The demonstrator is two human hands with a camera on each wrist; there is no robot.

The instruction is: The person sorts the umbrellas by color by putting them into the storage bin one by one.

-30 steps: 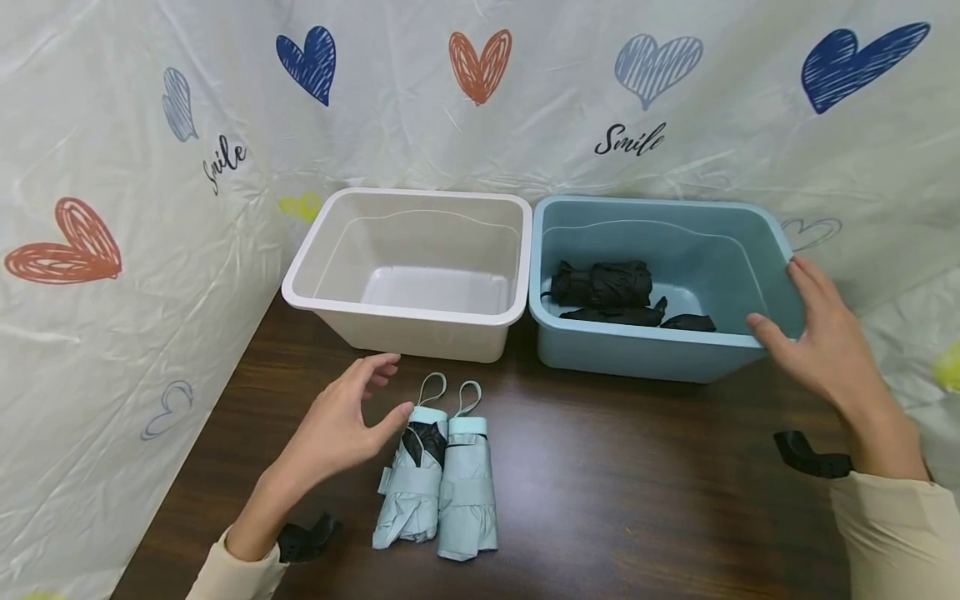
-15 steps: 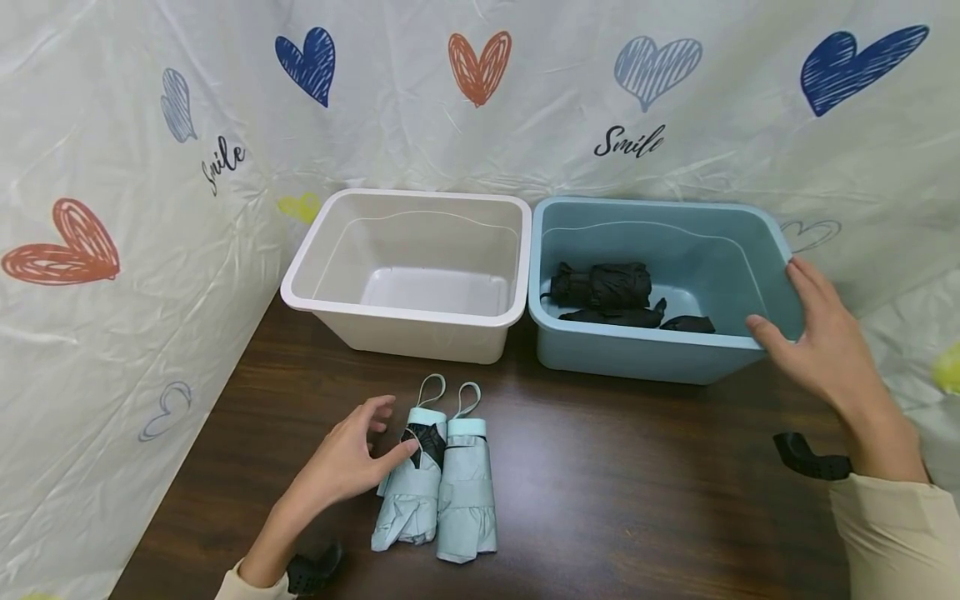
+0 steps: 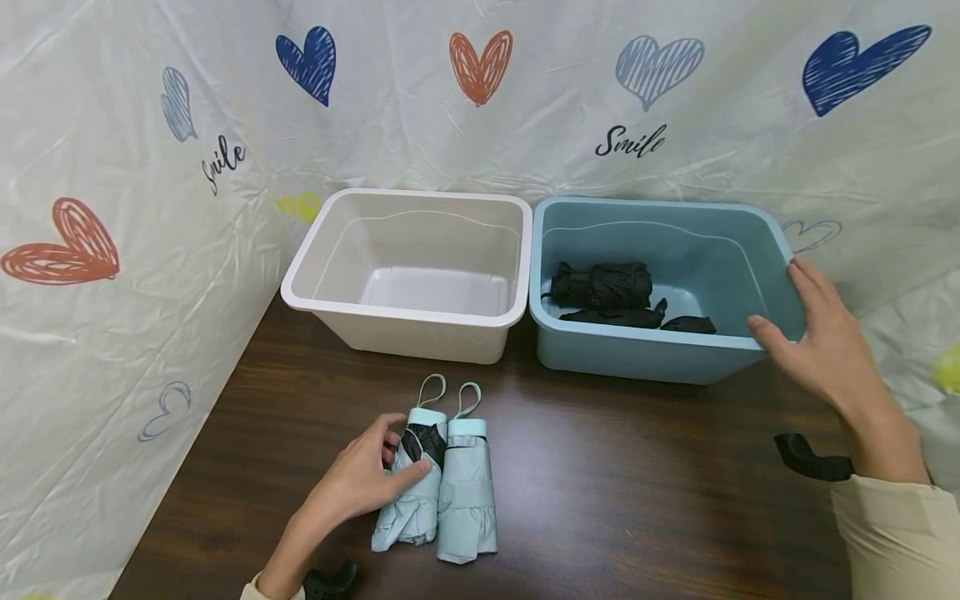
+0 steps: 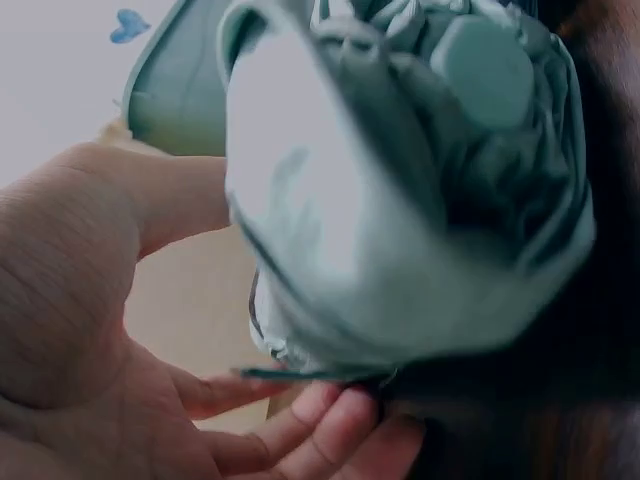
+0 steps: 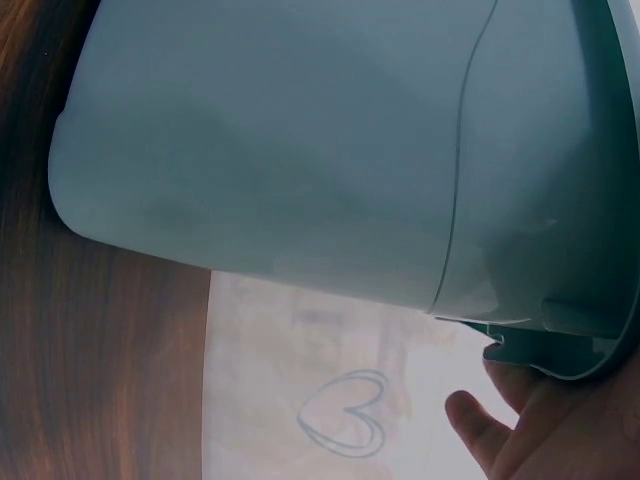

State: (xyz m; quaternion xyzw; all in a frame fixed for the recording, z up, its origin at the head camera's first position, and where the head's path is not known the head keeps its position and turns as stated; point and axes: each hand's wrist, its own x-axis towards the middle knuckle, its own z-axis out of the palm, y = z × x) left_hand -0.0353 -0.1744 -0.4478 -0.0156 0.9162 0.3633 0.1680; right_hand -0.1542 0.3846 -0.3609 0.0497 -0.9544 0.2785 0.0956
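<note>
Two folded pale-green umbrellas lie side by side on the dark wooden table. My left hand reaches round the left umbrella, its thumb over the top and its fingers along the left side. In the left wrist view that umbrella stands between thumb and fingertips, with a gap before the palm. The right umbrella lies just beyond, untouched. My right hand rests on the front right corner of the blue bin. In the right wrist view some fingers show below the rim; the thumb is hidden there.
Several black folded umbrellas lie inside the blue bin. A white bin stands against its left side, with nothing seen inside. Behind both hangs a white sheet printed with hearts. The wooden table extends in front.
My left hand has moved toward me and slightly right, from beside the umbrella's top end down round its upper body. My right hand stays on the blue bin; the umbrellas have hardly shifted.
</note>
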